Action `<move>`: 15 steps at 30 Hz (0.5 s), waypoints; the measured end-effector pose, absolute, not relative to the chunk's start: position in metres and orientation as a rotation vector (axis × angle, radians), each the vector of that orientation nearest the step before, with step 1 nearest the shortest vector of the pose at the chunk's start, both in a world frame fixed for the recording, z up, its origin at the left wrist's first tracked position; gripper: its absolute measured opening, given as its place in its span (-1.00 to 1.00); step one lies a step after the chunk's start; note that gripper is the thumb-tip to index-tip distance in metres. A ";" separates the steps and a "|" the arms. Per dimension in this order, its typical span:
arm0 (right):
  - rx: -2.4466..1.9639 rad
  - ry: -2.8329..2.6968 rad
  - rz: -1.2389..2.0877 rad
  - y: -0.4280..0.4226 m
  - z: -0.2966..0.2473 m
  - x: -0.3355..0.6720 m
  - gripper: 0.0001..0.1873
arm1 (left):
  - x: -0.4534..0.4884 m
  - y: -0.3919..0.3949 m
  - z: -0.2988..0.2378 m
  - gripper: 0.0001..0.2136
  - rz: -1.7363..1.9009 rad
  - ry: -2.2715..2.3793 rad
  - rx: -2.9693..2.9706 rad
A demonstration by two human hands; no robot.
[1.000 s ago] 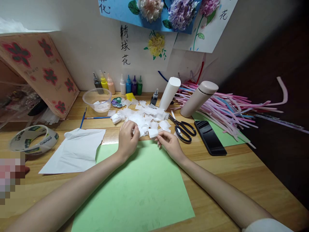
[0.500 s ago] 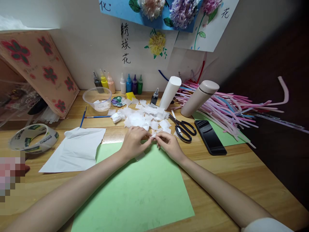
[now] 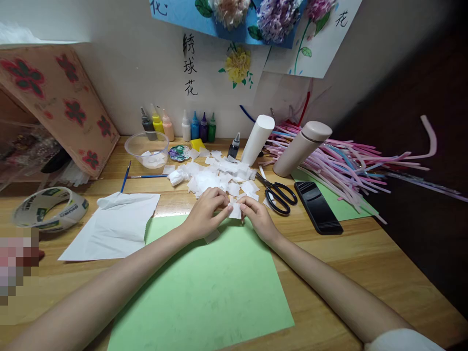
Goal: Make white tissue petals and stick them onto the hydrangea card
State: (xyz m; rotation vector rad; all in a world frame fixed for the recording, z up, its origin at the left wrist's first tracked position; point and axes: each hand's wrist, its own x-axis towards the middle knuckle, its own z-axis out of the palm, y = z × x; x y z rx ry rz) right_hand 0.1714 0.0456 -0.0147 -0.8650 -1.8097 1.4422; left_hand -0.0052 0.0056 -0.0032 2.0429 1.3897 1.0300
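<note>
Between my two hands a small square of white tissue paper [image 3: 235, 211] is stretched flat. My left hand [image 3: 205, 214] pinches its left edge between thumb and finger. On the opposite edge, the fingertips of my right hand [image 3: 259, 217] are closed on the same square. Both hands hover over the far edge of a green paper sheet [image 3: 212, 287]. Another small white piece [image 3: 212, 237] lies on the sheet under my left hand. Just beyond my fingers spreads a pile of white tissue squares [image 3: 208, 179].
Black-handled scissors [image 3: 280, 195] and a phone [image 3: 318, 207] lie to the right, near two upright bottles [image 3: 302, 148] and pink pipe cleaners [image 3: 351, 161]. Leftward are a white sheet [image 3: 113, 229], a tape roll [image 3: 51, 209], paintbrushes [image 3: 126, 177] and a clear bowl [image 3: 147, 148]. Paint bottles [image 3: 195, 127] line the wall.
The tissue square, bunched at my fingertips before, is now opened out flat between my hands. My fingertips have moved slightly apart.
</note>
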 end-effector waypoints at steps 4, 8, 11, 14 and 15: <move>-0.901 -1.904 1.350 0.043 -0.015 0.170 -0.75 | -0.006 0.006 -0.003 -0.80 1.096 1.428 1.978; -0.911 -1.900 1.331 0.042 -0.016 0.169 -0.77 | -0.006 0.007 -0.005 -0.80 1.082 1.481 1.995; -0.906 -1.886 1.367 0.044 -0.016 0.169 -0.78 | -0.005 0.006 -0.006 -0.87 1.107 1.548 2.045; -0.931 -1.891 1.351 0.045 -0.016 0.169 -0.73 | -0.003 0.004 -0.007 -0.85 1.227 1.603 2.122; -0.932 -1.896 1.349 0.045 -0.016 0.169 -0.72 | -0.003 0.003 -0.008 -0.83 1.242 1.605 2.166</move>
